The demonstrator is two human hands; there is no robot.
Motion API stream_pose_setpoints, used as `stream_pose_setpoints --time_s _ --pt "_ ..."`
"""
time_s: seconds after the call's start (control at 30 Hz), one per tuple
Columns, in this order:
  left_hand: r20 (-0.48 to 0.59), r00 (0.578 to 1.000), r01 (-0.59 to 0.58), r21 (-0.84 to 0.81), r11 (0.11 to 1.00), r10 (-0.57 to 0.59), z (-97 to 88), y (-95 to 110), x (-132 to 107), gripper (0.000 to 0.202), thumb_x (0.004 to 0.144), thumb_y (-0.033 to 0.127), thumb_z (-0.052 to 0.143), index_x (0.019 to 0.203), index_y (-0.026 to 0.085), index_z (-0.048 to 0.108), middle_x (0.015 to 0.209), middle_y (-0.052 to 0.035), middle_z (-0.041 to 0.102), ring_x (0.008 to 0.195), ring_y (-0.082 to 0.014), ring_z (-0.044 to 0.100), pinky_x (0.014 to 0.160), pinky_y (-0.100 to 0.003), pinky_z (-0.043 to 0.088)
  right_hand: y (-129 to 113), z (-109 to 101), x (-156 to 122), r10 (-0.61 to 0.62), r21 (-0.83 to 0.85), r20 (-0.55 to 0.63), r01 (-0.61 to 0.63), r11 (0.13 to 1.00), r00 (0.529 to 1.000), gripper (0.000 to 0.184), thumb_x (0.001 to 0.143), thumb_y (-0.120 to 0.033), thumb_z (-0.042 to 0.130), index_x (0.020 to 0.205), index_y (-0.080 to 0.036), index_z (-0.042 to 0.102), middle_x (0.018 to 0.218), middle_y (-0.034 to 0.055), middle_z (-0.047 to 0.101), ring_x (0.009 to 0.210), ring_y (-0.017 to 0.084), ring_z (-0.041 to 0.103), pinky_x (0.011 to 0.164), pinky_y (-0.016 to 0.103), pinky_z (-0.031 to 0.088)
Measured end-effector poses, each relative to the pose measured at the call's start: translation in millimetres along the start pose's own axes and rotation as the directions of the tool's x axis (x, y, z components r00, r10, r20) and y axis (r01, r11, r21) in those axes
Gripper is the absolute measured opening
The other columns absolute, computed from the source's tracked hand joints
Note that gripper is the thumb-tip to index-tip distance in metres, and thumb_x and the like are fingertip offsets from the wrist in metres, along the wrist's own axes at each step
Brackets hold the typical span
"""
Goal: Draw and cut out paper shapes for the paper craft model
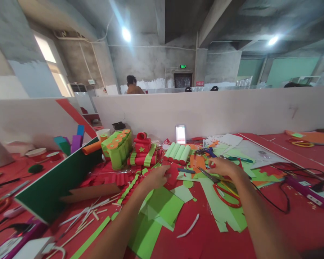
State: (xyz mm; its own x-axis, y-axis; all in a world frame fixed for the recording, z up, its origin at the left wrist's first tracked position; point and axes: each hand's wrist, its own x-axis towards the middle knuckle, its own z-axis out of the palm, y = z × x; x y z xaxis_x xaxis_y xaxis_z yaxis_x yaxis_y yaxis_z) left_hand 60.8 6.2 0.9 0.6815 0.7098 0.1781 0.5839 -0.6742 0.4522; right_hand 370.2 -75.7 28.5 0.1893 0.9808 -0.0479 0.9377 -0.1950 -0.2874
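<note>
My left hand (157,177) reaches across the red table with its fingers pinched on a piece of red paper (173,173). Over a heap of green and orange scraps, my right hand (223,167) is curled, fingers bent down onto the scraps; what it grips is hidden. Red-handled scissors (224,190) lie just below that hand. Light green paper sheets (162,205) lie between my forearms.
Green paper rolls (177,152), a red and green paper model (143,151) and a green block with orange rings (117,147) stand behind. A dark green board (54,187) leans at left. A purple glue gun (310,189) with black cable lies right. A white partition (218,108) backs the table.
</note>
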Motion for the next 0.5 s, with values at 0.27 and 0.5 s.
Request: stream_pose_setpoints --time_s 0.27,0.5 --pt "-0.13 0.981 0.067 -0.46 0.885 -0.142 4.2 -9.7 16.9 0.019 0.084 0.036 0.055 0.08 0.018 0.05 0.064 0.001 0.057 0.062 -0.0161 0.057 0.055 -0.025 0.042 14.7 -1.5 -22.4 0.22 0.068 0.334 -0.256 0.964 0.916 0.053 0.052 -0.026 0.083 0.1 -0.027 0.06 0.05 -0.0061 0.058 0.045 0.018 0.056 0.047 0.026 0.04" --pt "-0.161 0.957 0.051 -0.722 0.69 -0.24 -2.1 6.0 13.7 0.028 0.075 0.031 0.069 0.093 0.016 0.055 0.083 -0.0057 0.07 0.077 -0.0205 0.067 0.064 -0.028 0.051 0.3 -2.1 -24.7 0.196 -0.001 0.353 -0.21 0.978 0.915 0.042 0.051 -0.017 0.08 0.087 -0.028 0.062 0.046 -0.0059 0.058 0.039 0.017 0.054 0.046 0.027 0.039"
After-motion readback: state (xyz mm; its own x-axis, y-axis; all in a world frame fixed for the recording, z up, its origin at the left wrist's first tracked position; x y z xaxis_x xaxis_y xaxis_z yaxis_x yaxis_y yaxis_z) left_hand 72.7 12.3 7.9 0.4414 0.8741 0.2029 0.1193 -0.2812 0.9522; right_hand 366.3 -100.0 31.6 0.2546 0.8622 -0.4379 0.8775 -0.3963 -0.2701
